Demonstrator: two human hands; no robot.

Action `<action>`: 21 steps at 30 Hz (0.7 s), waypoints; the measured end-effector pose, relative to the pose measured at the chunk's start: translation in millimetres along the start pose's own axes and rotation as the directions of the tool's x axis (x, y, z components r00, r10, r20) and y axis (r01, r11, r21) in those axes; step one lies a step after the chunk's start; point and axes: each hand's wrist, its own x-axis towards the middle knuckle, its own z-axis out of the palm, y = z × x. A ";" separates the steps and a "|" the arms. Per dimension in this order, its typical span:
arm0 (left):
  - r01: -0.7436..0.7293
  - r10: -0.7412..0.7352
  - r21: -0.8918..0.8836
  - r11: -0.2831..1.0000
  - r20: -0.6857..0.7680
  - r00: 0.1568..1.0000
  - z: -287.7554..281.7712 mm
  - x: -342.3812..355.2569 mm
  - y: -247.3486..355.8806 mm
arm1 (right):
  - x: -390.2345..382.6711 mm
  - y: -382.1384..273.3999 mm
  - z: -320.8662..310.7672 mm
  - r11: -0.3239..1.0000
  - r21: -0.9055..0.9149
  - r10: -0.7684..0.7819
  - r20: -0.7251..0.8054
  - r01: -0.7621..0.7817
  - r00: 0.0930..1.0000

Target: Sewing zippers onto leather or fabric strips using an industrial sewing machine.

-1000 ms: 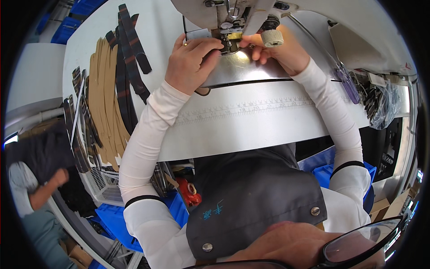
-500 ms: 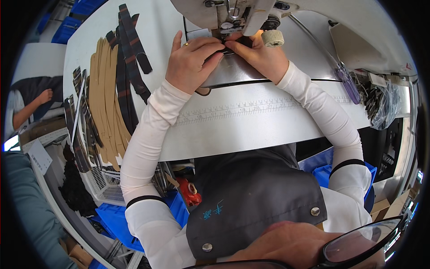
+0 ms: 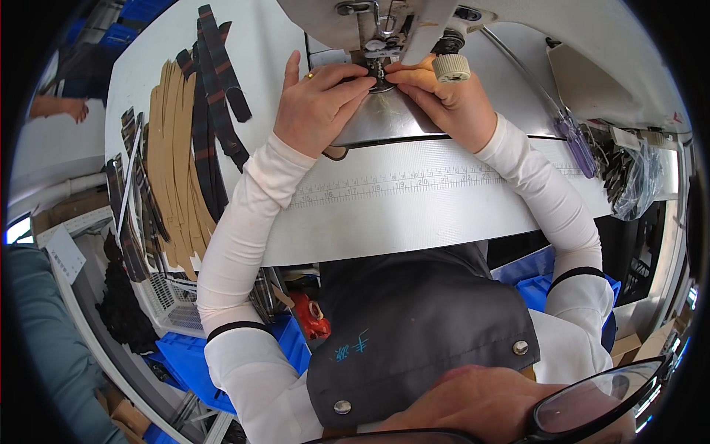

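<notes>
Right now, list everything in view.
Sewing machine: one, off-white, top
Table: one, white, under machine
Plain strips: several, tan, table's left
Patterned strips: several, dark, beside plain strips
Tool: one, purple handle, table's right
Bag: one, clear, right edge
Basket: one, white, below plain strips
Bins: several, blue, below table
Unclear object: one, red, below table
Boxes: several, brown, lower sides
Co-worker's hand: one, bare, upper left
Apron: one, dark grey, lower centre
Glasses: one, black, lower right
Left hand: one, white-sleeved, at presser foot
Right hand: one, white-sleeved, likewise

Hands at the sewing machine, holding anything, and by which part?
Can't tell: at the presser foot, the left hand and right hand hide whatever they may pinch.
</notes>
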 end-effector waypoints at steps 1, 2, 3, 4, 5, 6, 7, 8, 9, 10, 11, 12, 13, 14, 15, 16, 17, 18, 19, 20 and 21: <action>0.003 -0.003 -0.016 1.000 -0.013 1.000 0.5 0.3 0.5 | -1.3 0.5 1.1 0.999 -0.014 -0.039 -0.021 0.039 0.999; 0.003 -0.003 -0.016 1.000 -0.012 1.000 1.1 0.5 0.8 | -2.0 1.3 2.0 0.999 -0.014 -0.038 -0.021 0.038 0.999; 0.007 -0.008 -0.036 0.999 -0.024 1.000 1.3 0.3 0.5 | -1.8 2.3 3.4 0.998 -0.014 -0.055 -0.042 0.054 0.998; 0.012 -0.014 -0.055 0.998 -0.035 0.999 1.5 0.1 0.2 | -1.4 2.6 4.1 0.997 -0.014 -0.071 -0.063 0.071 0.995; 0.013 -0.015 -0.054 0.998 -0.035 0.999 1.5 0.0 -0.8 | -1.1 2.3 4.2 0.997 -0.013 -0.072 -0.062 0.071 0.995; 0.010 -0.012 -0.073 0.997 -0.028 1.000 1.7 -0.7 -2.3 | -0.9 2.1 4.6 0.996 -0.022 -0.085 -0.062 0.083 0.994; 0.008 -0.010 -0.092 0.996 -0.021 1.000 1.8 -1.0 -2.8 | -0.7 1.9 4.9 0.995 -0.032 -0.097 -0.062 0.096 0.993; 0.010 -0.012 -0.092 0.996 -0.021 1.000 1.4 -1.3 -2.3 | 0.0 2.0 4.9 0.995 -0.031 -0.098 -0.060 0.096 0.993; -0.009 0.009 -0.028 1.000 -0.007 1.000 0.2 -0.3 -0.8 | 0.5 2.5 4.5 0.988 -0.081 -0.135 -0.054 0.130 0.989; -0.030 0.030 0.035 0.999 0.009 1.000 -0.1 -0.1 0.4 | 0.7 2.9 4.4 0.978 -0.131 -0.171 -0.047 0.164 0.984; -0.029 0.029 0.032 0.999 0.009 1.000 0.6 -0.7 1.2 | 0.5 2.2 4.8 0.978 -0.132 -0.170 -0.045 0.163 0.984; -0.040 0.040 0.061 0.997 0.001 0.999 0.2 -1.2 2.0 | 0.9 0.2 5.1 0.968 -0.173 -0.190 -0.047 0.180 0.981; -0.052 0.053 0.089 0.995 -0.006 0.999 0.0 -1.5 2.5 | 1.1 -1.1 5.0 0.957 -0.215 -0.211 -0.048 0.196 0.976; -0.050 0.051 0.089 0.995 -0.008 0.999 -0.1 -2.0 2.3 | 0.9 -1.3 4.8 0.956 -0.215 -0.213 -0.046 0.198 0.976; -0.050 0.051 0.071 0.996 -0.011 0.999 -0.2 -2.8 2.0 | 0.6 -1.2 4.6 0.952 -0.236 -0.209 -0.033 0.196 0.977; -0.049 0.050 0.053 0.997 -0.015 0.999 0.0 -3.5 1.9 | 0.4 -1.3 4.2 0.947 -0.256 -0.205 -0.020 0.193 0.979; -0.048 0.049 0.054 0.997 -0.017 0.999 0.7 -3.9 2.1 | 0.5 -1.8 3.6 0.947 -0.256 -0.207 -0.018 0.196 0.978; -0.050 0.052 0.052 0.997 -0.025 0.998 1.2 -4.4 1.4 | 0.7 -2.5 3.7 0.944 -0.263 -0.212 -0.020 0.200 0.977; -0.053 0.055 0.050 0.997 -0.032 0.998 1.4 -4.7 0.9 | 1.0 -2.9 3.9 0.941 -0.269 -0.217 -0.022 0.204 0.976; -0.053 0.054 0.051 0.997 -0.032 0.998 1.5 -4.8 0.9 | 1.3 -3.0 4.5 0.941 -0.269 -0.219 -0.022 0.205 0.976; -0.049 0.051 0.055 0.997 -0.034 0.998 1.8 -4.2 1.2 | 1.5 -3.1 4.6 0.938 -0.277 -0.225 -0.029 0.208 0.974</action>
